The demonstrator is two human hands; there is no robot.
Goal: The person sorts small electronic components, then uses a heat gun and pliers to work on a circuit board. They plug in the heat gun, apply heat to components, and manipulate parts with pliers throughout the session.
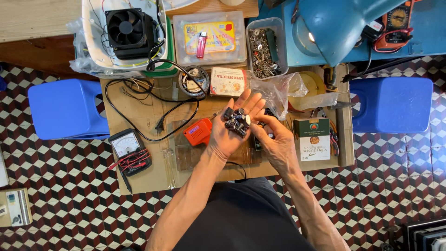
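Checkered floor of red, black and white tiles runs under everything; a low cardboard-covered tabletop sits in the middle of it. Two blue plastic stools flank the tabletop, one on each side. A blue lamp shade hangs over the far right end, lit. At the far left a white tray holds a black cooling fan with loose wires. Next to it sits a clear lidded box with a red lighter on top, then an open tub of screws. An analogue multimeter with red and black leads lies at the near left edge. An orange tool lies just left of the hands. A green-and-white carton lies just right of them. Left hand is held palm up above the tabletop centre, fingers spread and slightly cupped. A pile of small dark capacitors rests in that palm. Right hand sits just beside it, fingers curled toward the pile; whether they pinch a capacitor cannot be told. A crumpled clear plastic bag lies just beyond the fingertips.
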